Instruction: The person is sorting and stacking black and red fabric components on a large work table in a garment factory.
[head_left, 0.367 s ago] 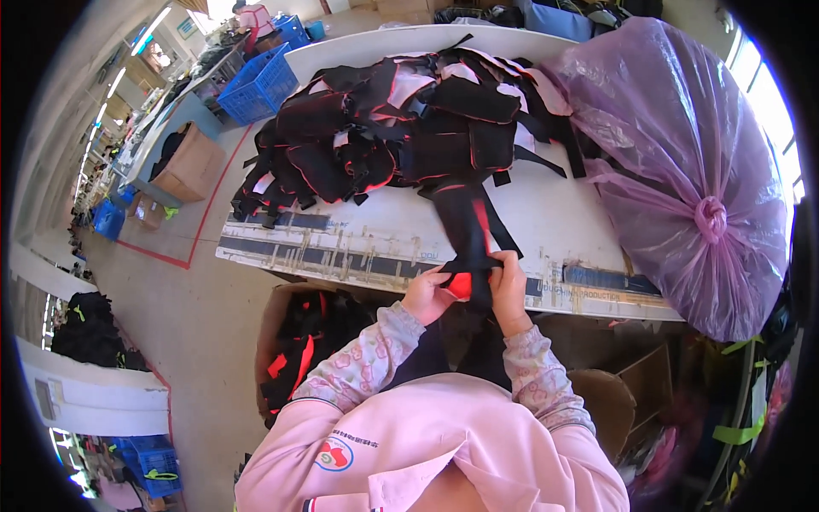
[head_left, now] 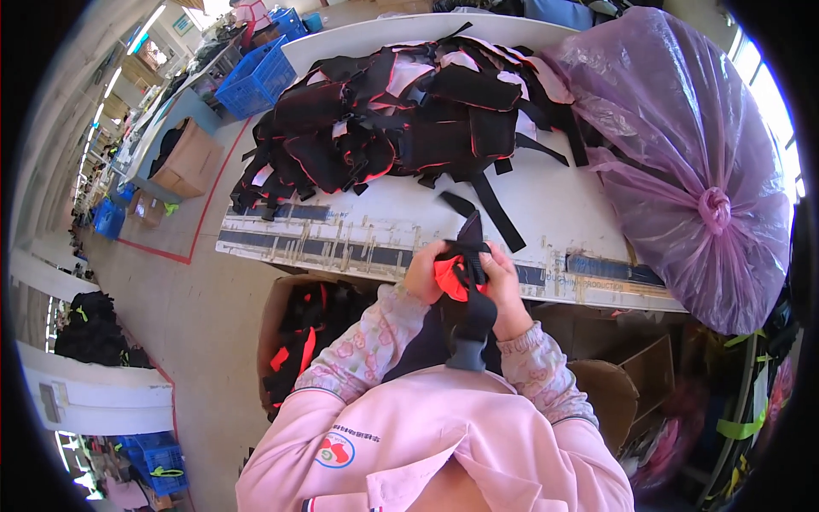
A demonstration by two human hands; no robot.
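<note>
Black-and-red fabric piece [head_left: 461, 277] is gripped by both hands, left hand [head_left: 424, 271] and right hand [head_left: 503, 286], at the table's near edge [head_left: 358, 243], mid-fold; next calls for tucking the strap.

Both forearms in pink sleeves rose from lower edge, converging toward centre. Elbows bent, spread outward; wrists close together, just below table edge. Left hand [head_left: 424, 271] curled, fingers closed in grip, knuckles facing up. Right hand [head_left: 503, 286] beside it, fingers [head_left: 488, 258] bent over and pinching, back of hand toward camera. Hands nearly touching, held in front of chest. Sleeve cuffs gathered at both wrists.
</note>
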